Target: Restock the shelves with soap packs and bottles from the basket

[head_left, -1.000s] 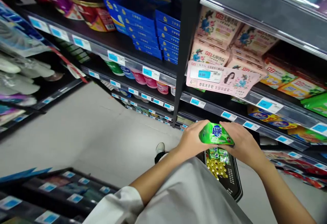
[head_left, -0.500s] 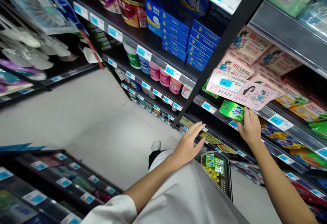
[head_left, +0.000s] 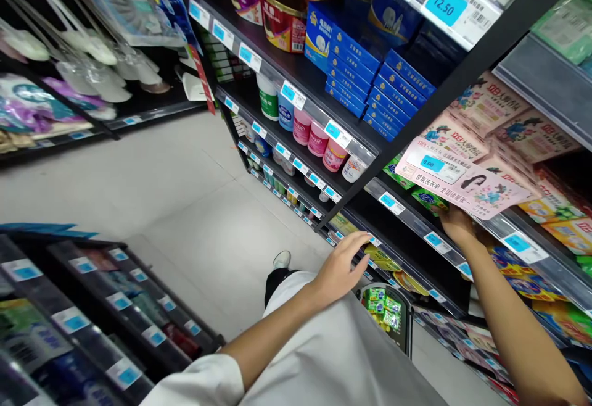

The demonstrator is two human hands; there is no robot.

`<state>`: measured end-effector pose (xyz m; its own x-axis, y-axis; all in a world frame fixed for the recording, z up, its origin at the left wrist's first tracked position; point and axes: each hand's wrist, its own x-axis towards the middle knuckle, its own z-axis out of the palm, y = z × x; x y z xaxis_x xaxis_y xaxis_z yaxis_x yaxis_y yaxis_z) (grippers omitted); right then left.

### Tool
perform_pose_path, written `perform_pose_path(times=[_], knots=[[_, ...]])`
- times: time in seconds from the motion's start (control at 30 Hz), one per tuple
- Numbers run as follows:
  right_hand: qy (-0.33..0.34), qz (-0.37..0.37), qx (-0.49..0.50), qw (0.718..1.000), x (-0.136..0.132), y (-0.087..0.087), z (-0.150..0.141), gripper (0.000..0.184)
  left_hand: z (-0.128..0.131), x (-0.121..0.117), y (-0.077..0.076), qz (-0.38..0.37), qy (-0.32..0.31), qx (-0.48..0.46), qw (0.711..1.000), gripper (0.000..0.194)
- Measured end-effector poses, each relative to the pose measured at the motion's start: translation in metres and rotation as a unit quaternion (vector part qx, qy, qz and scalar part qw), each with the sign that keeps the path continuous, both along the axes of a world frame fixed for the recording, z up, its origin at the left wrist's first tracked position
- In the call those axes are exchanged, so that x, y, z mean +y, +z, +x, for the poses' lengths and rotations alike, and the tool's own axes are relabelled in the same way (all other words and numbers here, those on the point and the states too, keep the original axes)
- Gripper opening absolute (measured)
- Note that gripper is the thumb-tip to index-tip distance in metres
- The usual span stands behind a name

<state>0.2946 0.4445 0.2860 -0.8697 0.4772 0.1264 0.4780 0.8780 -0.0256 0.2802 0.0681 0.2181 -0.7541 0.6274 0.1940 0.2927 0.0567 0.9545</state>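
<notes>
Pushing further onto the shelf (head_left: 419,236), the green soap packet (head_left: 428,201) is sitting right of centre under the pink sign (head_left: 462,185). The right hand (head_left: 457,224) is pressing at it, fingers partly hidden, grip unclear. The black basket (head_left: 406,326) is carrying green packets (head_left: 382,304) at bottom centre, and the open left hand (head_left: 340,267) is hovering beside the shelf, holding nothing.
</notes>
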Motion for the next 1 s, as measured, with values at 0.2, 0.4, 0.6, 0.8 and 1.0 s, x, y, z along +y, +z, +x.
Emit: perform_pose_path(times=[0.2,0.4,0.6,0.8,1.0], knots=[[0.039,0.000,-0.003,0.999,0.009,-0.004,-0.007,0.057,-0.001,0.004,-0.005,0.010,0.002,-0.012,1.000,0.035],[0.055,0.009,0.005,0.998,0.010,-0.014,-0.011,0.055,-0.002,0.009,-0.005,-0.002,-0.023,-0.030,0.999,0.035],[0.054,0.012,0.001,0.998,0.008,-0.010,-0.012,0.057,-0.003,0.016,-0.007,-0.006,-0.037,-0.036,0.999,0.034],[0.066,0.018,0.051,0.996,-0.018,0.004,-0.039,0.061,-0.002,0.024,-0.003,-0.001,-0.063,-0.030,0.998,0.034],[0.105,0.025,0.041,0.993,-0.033,-0.003,-0.059,0.074,0.000,0.018,-0.007,-0.017,-0.065,-0.018,0.998,0.034]])
